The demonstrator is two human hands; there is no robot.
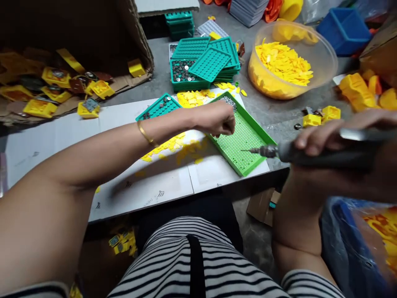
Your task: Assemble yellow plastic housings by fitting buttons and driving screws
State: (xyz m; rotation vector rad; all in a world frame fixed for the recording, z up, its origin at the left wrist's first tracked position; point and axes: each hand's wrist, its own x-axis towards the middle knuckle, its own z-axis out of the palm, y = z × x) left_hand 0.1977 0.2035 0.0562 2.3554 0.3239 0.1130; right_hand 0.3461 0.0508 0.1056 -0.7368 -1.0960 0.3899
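Note:
My left hand is closed above a light green perforated tray; what its fingers hold, if anything, is hidden. Small metal screws lie heaped at the tray's far end. A power screwdriver is gripped in my right hand, blurred, its thin bit pointing left over the tray's near right edge. Flat yellow plastic pieces are scattered on the white board, left of the tray and under my left forearm. Behind that forearm a teal tray carries several small dark parts.
Stacked teal trays stand at the back, one with many round metal parts. A clear tub of yellow pieces is behind right, near a blue bin. An open cardboard box with yellow assemblies borders the left.

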